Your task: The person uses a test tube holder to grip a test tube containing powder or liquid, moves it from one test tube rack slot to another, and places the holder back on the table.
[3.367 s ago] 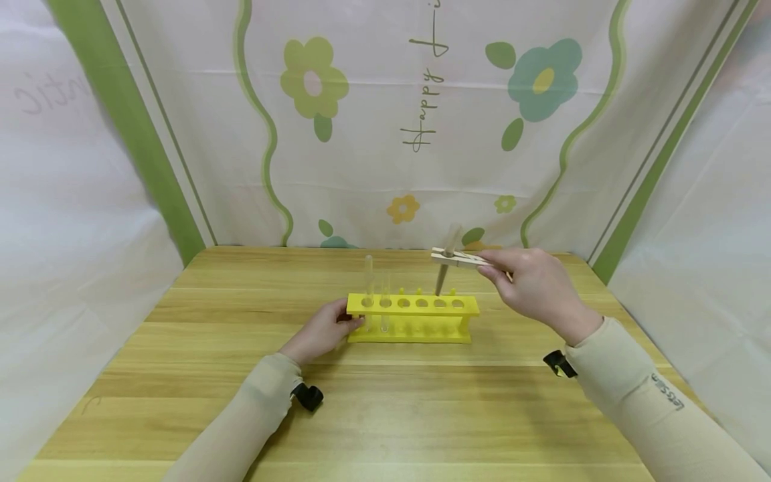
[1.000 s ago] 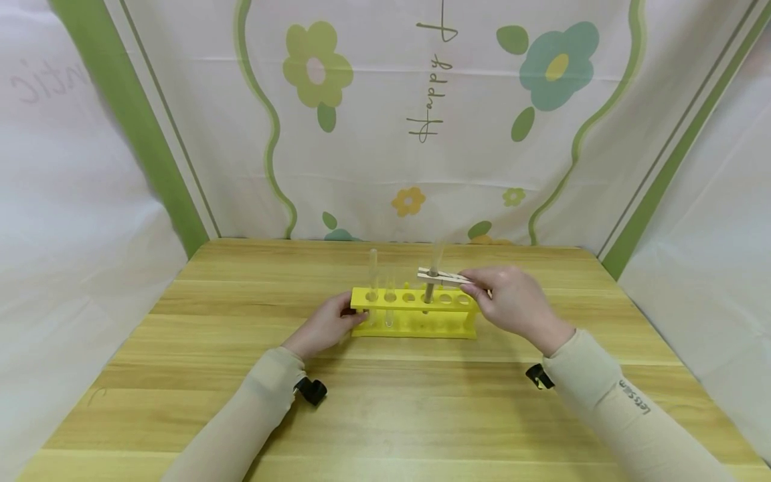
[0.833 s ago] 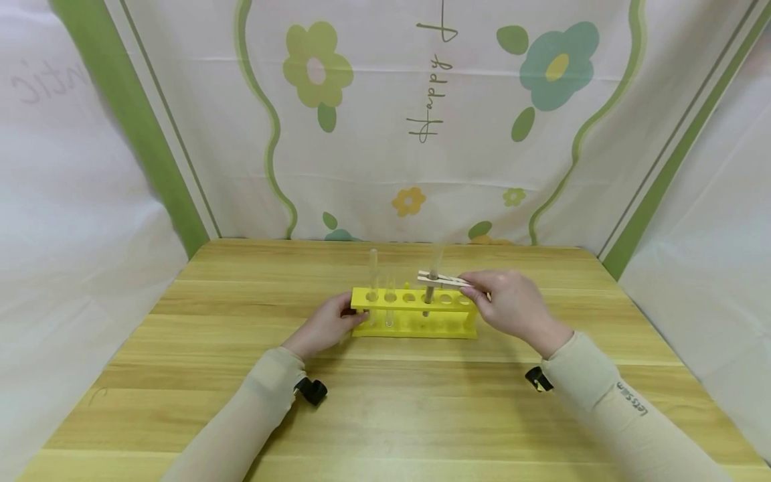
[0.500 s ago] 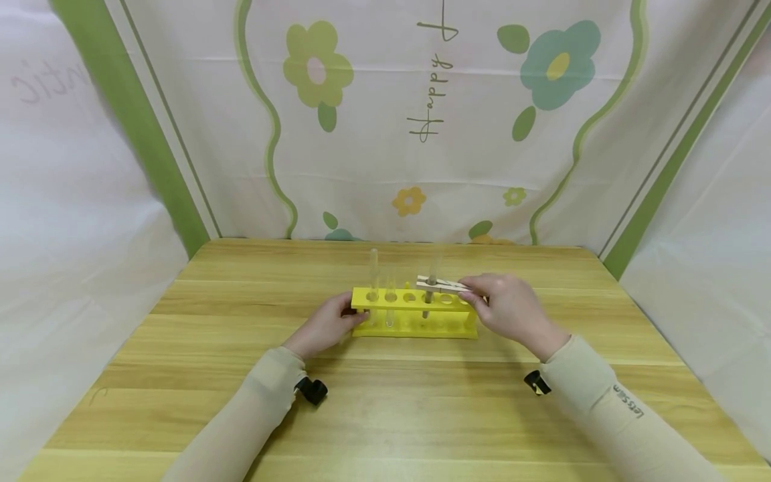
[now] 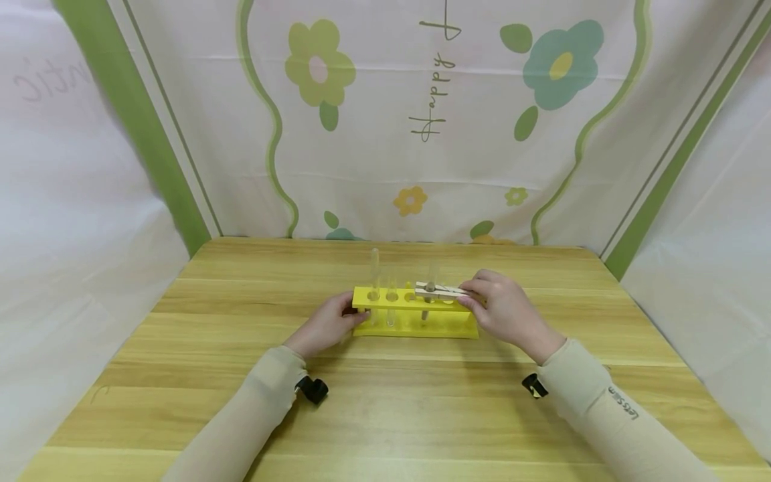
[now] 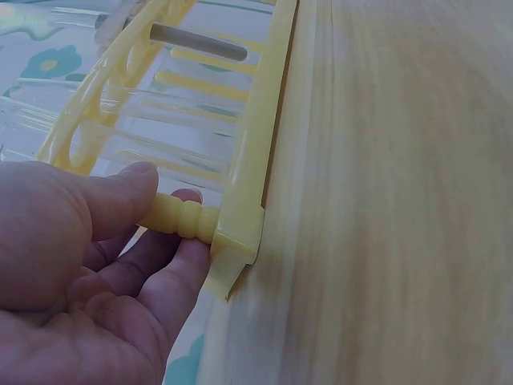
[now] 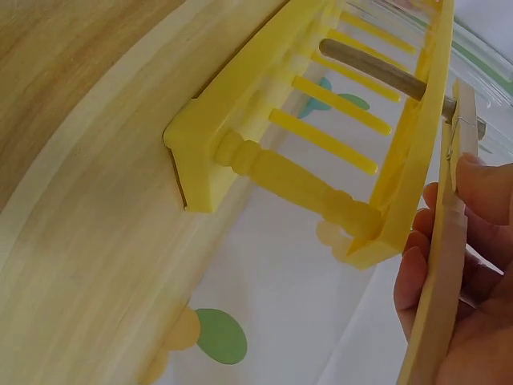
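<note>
My left hand (image 5: 325, 326) grips the left end post of a yellow test tube rack (image 5: 442, 329), thumb and fingers round the post (image 6: 183, 218) in the left wrist view. With my right hand (image 5: 506, 311) I hold a wooden test tube clamp (image 5: 442, 292) level, just over the rack's top bar. The clamp's jaws are round a test tube with grey-brown contents (image 7: 377, 70). That tube passes down through a hole right of the rack's middle, its rounded end short of the base. Two clear test tubes (image 5: 375, 268) stand in the leftmost holes.
Wooden tabletop (image 5: 385, 415) lies under and in front of the rack. A white cloth with printed flowers (image 5: 409, 201) hangs behind the table, and white cloth walls (image 5: 78, 254) stand at both sides. Thin drying pegs (image 7: 329, 144) rise along the rack's back.
My right hand has moved left and down with the clamp, bringing the tube from above the rack into a hole and lower through it. The left hand keeps its grip on the rack.
</note>
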{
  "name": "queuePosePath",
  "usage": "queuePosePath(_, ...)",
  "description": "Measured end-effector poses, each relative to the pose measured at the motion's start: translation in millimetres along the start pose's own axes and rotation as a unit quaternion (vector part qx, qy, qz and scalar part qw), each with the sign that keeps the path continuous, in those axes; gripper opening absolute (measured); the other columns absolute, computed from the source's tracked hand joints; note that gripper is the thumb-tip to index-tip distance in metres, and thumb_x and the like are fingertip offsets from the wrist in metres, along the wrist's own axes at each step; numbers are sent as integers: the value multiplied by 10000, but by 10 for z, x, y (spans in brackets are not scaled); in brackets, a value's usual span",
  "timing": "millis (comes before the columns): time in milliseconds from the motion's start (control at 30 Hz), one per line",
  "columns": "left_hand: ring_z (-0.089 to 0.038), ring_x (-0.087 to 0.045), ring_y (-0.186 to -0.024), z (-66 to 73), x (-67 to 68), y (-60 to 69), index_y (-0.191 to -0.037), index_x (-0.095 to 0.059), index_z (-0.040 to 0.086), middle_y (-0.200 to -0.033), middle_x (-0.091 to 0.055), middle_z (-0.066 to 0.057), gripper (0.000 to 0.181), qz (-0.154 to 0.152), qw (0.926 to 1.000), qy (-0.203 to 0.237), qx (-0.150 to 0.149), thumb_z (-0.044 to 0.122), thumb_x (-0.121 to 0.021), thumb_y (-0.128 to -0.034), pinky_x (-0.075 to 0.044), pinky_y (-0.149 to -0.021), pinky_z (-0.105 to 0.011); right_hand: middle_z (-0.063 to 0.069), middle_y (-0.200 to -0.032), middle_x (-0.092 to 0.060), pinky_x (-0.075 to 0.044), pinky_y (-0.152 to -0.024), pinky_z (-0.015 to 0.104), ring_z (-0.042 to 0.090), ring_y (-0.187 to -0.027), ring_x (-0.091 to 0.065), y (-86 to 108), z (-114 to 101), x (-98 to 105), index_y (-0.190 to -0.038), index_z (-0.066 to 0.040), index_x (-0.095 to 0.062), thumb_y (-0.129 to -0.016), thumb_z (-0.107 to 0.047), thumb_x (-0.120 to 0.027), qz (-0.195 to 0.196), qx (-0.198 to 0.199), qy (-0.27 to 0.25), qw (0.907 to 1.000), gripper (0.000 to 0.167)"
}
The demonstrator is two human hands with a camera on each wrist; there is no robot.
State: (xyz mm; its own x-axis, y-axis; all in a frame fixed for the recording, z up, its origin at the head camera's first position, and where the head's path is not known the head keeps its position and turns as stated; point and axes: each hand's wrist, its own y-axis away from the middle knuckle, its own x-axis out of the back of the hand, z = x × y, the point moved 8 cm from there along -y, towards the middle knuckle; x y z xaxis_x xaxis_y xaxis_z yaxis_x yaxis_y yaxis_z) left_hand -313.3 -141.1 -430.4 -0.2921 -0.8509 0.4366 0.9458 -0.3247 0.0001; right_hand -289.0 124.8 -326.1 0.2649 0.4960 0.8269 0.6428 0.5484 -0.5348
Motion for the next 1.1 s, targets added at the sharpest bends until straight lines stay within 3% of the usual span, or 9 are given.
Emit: queuePosePath(1100,-193,-580,-969,9,-2,1,-1261,-612,171,-1140,-644,5,263,26,9999,-120,65,171,-622,-998,-490,-811,-348,29,-840,-645,-516,-679,349,181,-754,-584,18,44,-78,-945,-2,-754,-853,-125,-790,-118,-48,39,9999,158)
